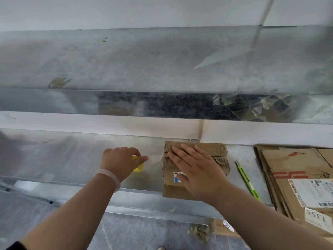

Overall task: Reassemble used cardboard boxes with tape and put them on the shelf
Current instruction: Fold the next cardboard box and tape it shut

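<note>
— Where is the small cardboard box (pixel 173 192) right now?

— It lies on the grey metal shelf (pixel 63 159), its far side close to the white wall strip and its near edge at the shelf's front lip. Its top looks creased and rumpled, and a small white-and-blue label (pixel 177 176) shows beside the thumb.

— And the right hand (pixel 196 170)?

— It is laid flat on top of the box with the fingers straight and spread, palm down, pressing rather than gripping.

— What about the left hand (pixel 119 162)?

— Its fingers and thumb curl round a yellow tape roll (pixel 138 167) that stands on the shelf just left of the box. The roll is mostly hidden under the hand. A pale bracelet (pixel 108 175) sits on that wrist.

— Anything else nearby?

— A green utility knife (pixel 247 181) lies on the shelf just right of the box, apart from it. Beyond the knife sits a stack of flattened cardboard boxes (pixel 288 168) carrying shipping labels. A second metal shelf level (pixel 126 60) runs above, blurred.
</note>
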